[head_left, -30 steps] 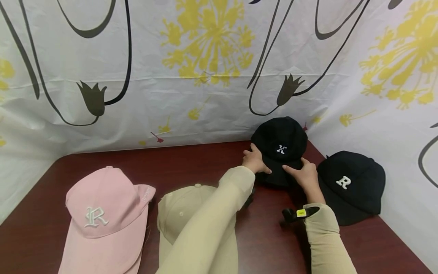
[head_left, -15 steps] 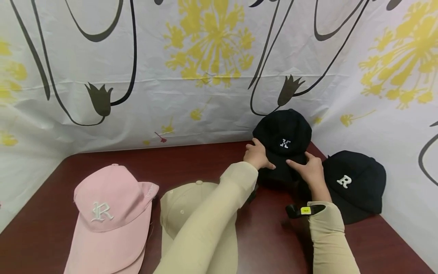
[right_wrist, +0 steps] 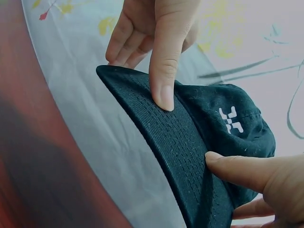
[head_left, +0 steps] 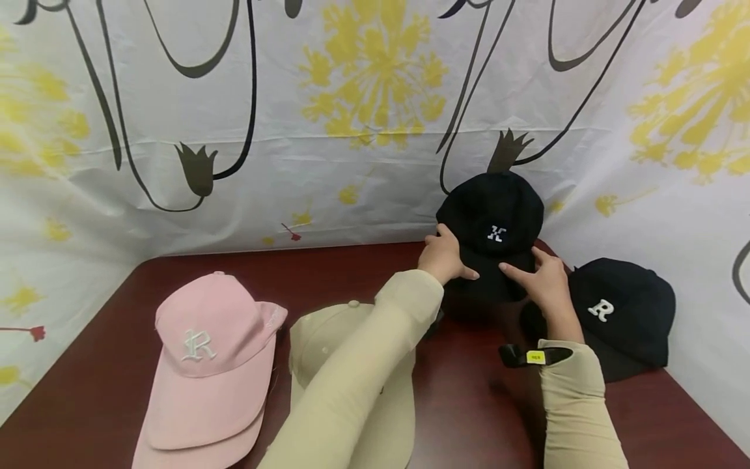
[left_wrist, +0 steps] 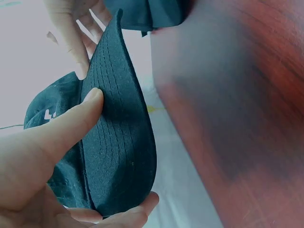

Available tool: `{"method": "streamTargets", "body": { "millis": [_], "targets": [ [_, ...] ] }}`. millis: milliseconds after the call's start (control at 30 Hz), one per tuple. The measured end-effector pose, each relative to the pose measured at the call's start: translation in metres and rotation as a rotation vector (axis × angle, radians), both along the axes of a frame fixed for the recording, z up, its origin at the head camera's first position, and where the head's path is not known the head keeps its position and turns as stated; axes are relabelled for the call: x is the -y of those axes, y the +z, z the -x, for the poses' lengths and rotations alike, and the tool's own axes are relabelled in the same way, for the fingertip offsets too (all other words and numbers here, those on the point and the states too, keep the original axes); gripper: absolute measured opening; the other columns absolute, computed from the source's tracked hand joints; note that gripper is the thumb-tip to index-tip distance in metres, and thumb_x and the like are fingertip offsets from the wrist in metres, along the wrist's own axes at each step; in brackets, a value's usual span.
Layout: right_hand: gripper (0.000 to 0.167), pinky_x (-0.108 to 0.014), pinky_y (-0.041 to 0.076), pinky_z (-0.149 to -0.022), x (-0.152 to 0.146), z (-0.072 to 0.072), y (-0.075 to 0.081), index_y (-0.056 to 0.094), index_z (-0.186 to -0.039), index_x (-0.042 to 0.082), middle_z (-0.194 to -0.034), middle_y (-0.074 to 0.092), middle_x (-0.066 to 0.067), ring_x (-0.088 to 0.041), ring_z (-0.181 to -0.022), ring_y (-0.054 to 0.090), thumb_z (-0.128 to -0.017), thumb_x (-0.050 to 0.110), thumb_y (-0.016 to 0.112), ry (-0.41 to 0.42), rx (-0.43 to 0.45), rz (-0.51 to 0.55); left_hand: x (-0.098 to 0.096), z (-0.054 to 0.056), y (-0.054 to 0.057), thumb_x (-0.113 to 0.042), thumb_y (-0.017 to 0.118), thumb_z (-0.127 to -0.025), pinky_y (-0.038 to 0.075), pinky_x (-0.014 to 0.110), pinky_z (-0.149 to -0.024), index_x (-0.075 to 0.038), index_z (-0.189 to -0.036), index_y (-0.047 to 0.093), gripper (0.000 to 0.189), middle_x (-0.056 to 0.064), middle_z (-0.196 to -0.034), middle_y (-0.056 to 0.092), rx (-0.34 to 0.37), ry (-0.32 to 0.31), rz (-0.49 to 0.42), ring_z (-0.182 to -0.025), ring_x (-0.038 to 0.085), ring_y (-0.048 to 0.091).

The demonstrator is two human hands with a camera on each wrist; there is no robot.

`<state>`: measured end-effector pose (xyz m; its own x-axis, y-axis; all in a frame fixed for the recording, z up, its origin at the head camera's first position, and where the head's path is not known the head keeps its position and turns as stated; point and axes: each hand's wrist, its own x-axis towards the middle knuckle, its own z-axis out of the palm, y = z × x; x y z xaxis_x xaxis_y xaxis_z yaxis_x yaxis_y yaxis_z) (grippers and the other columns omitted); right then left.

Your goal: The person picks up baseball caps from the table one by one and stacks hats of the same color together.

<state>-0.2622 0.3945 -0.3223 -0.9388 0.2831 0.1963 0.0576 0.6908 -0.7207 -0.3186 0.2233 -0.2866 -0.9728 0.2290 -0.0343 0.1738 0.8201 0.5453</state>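
Note:
Both hands hold a black baseball cap (head_left: 489, 202) with a small white letter on its front, at the back right of the table. My left hand (head_left: 443, 256) grips the left side of its brim, thumb on top and fingers curled beneath. On the other side, my right hand (head_left: 545, 283) pinches the brim with its thumb on the upper face. In the left wrist view the stitched brim (left_wrist: 116, 114) stands apart from the tabletop (left_wrist: 256, 118). The right wrist view shows the white letter (right_wrist: 231, 120) between crown and thumbs.
Another black cap (head_left: 629, 306) with a white R lies right of my right hand. A beige cap (head_left: 328, 332) sits under my left forearm. Pink caps (head_left: 211, 326), one brim showing under another, lie at left. A white patterned sheet (head_left: 263, 98) walls the table's back and right.
Both hands have raised the black cap, and it now stands higher against the sheet. The view has shifted slightly left, so the other caps appear further right.

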Motion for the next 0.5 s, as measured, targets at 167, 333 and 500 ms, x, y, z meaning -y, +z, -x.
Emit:
{"method": "streamTargets", "body": {
  "millis": [167,333,500],
  "targets": [
    [0.084,-0.057,0.031,-0.094,0.013,-0.004,0.01,0.02,-0.141,-0.008,-0.137,0.025,-0.036,-0.048,-0.122,0.032,-0.086,0.038,0.062,0.028,-0.049,-0.025,0.016,-0.004,0.008,-0.039,0.08,-0.066,0.048,0.031,-0.072,-0.009,-0.142,0.017,0.103,0.016,-0.128,0.042,-0.029,0.005,-0.019,-0.095,0.024,0.057],
    [0.079,-0.056,0.033,-0.093,0.024,-0.008,0.019,0.024,-0.14,-0.009,-0.133,0.031,-0.036,-0.048,-0.119,0.036,-0.087,0.035,0.062,0.06,-0.107,-0.052,0.03,-0.01,0.018,-0.039,0.079,-0.068,0.048,0.031,-0.071,-0.008,-0.141,0.018,0.1,0.015,-0.122,0.047,-0.092,0.005,-0.012,-0.095,0.024,0.057],
    [0.075,-0.056,0.035,-0.09,0.034,-0.018,0.027,0.028,-0.139,-0.008,-0.13,0.035,-0.035,-0.049,-0.117,0.039,-0.087,0.032,0.062,0.096,-0.141,-0.032,0.042,-0.02,0.027,-0.041,0.076,-0.07,0.048,0.031,-0.072,-0.008,-0.144,0.014,0.102,0.014,-0.128,0.047,-0.127,-0.002,0.008,-0.098,0.024,0.058]
  ]
}}
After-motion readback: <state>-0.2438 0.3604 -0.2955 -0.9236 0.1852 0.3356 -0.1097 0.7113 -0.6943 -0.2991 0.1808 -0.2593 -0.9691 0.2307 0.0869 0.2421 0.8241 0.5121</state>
